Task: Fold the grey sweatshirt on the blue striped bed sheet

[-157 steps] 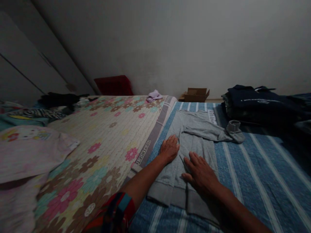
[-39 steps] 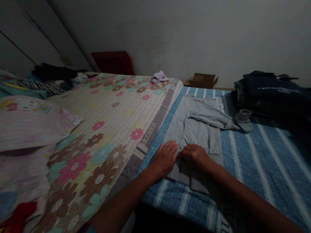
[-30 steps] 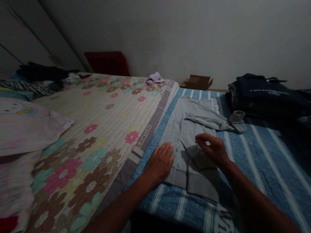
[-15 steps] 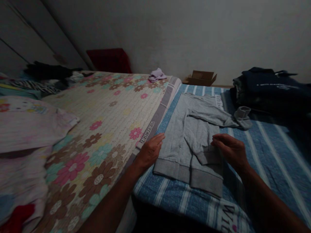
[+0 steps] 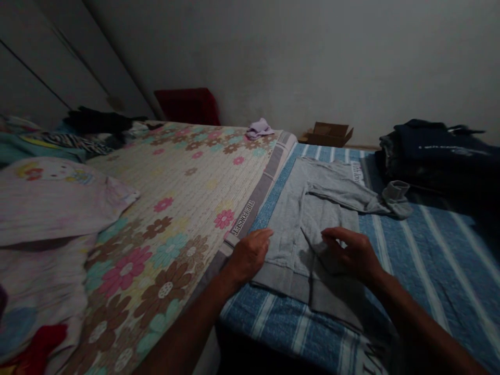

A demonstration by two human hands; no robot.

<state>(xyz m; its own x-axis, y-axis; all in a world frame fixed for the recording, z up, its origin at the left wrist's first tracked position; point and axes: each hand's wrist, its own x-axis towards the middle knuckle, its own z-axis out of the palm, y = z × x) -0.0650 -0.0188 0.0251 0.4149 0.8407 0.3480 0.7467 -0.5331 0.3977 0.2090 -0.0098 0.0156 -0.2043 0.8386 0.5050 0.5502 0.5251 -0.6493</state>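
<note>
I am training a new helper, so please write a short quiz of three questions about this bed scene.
1. True or false: the left hand rests at the left edge of the grey sweater.
2. What lies under the sweater?
A. floral mat
B. striped blanket
C. box
3. Fill in: the right hand is over the sweater's folded ____.

Key: 1 true; 2 B; 3 sleeve.
</note>
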